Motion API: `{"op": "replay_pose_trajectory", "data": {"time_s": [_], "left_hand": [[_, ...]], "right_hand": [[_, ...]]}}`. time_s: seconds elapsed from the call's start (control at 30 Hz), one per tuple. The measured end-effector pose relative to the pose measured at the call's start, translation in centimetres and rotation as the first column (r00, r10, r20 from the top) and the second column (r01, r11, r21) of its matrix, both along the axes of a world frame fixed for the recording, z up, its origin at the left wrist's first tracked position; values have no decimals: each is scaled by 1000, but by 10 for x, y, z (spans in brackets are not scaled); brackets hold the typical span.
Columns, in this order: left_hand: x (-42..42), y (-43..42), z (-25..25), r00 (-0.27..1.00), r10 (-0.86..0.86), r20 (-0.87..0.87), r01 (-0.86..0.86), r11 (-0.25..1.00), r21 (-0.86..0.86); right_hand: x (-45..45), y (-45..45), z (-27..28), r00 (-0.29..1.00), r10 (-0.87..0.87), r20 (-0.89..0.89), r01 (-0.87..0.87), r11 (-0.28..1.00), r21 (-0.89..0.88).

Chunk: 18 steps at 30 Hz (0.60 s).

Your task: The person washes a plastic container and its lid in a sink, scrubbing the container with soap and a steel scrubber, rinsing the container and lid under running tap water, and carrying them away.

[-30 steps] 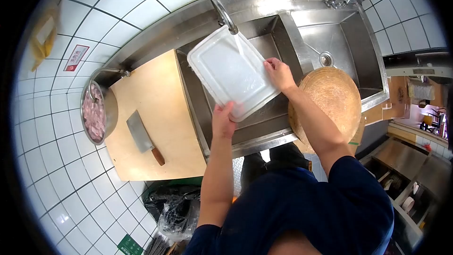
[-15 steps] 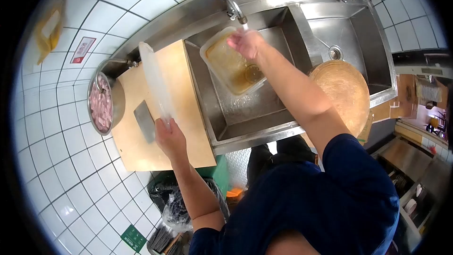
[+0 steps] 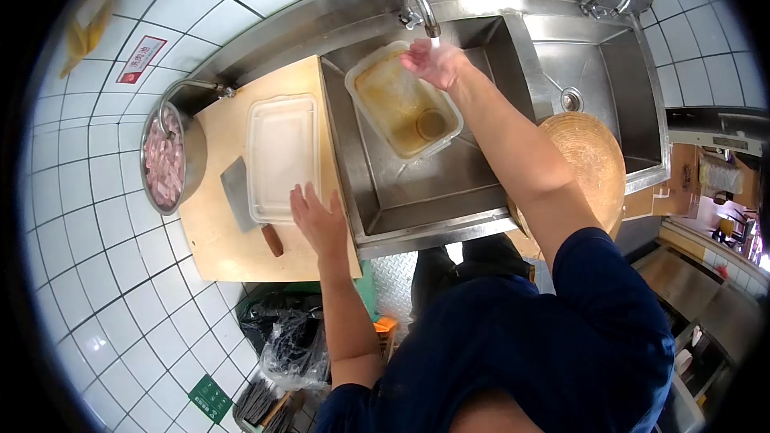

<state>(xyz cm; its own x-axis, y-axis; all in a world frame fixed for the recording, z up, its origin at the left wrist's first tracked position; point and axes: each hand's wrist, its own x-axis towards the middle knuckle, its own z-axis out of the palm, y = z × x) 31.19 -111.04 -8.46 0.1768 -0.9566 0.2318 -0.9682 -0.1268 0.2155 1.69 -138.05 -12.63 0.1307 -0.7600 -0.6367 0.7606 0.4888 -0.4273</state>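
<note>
My left hand is open, its fingers spread at the lower right corner of a translucent plastic lid. The lid lies flat on the wooden board, partly over the blade of a cleaver. My right hand is open under the running water of the faucet, over the upper right rim of a plastic container. That container sits tilted in the left sink basin. Cloudy yellowish liquid is in it, and a round shape shows near its lower end.
A metal pot of pink cut meat stands left of the board, beneath another tap. A round wooden board lies across the front of the right basin. Black plastic bags are below the board.
My left hand has laid the lid, held on edge before, flat on the board and let go. My right hand has turned and opened under the water.
</note>
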Motion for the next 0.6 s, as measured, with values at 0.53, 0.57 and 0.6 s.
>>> {"op": "replay_pose_trajectory", "data": {"time_s": [0.53, 0.57, 0.6], "left_hand": [[-58, 16, -37, 886, -98, -453, 160, 982, 101], [-60, 18, -36, 891, -90, -446, 163, 978, 127], [-61, 19, -34, 896, -93, -434, 167, 977, 135]], "right_hand": [[-14, 10, -6, 986, 155, -59, -153, 988, 26], [-14, 5, -10, 984, 168, -60, -168, 986, 18], [-14, 6, -15, 990, 137, -27, -137, 990, -27]]}}
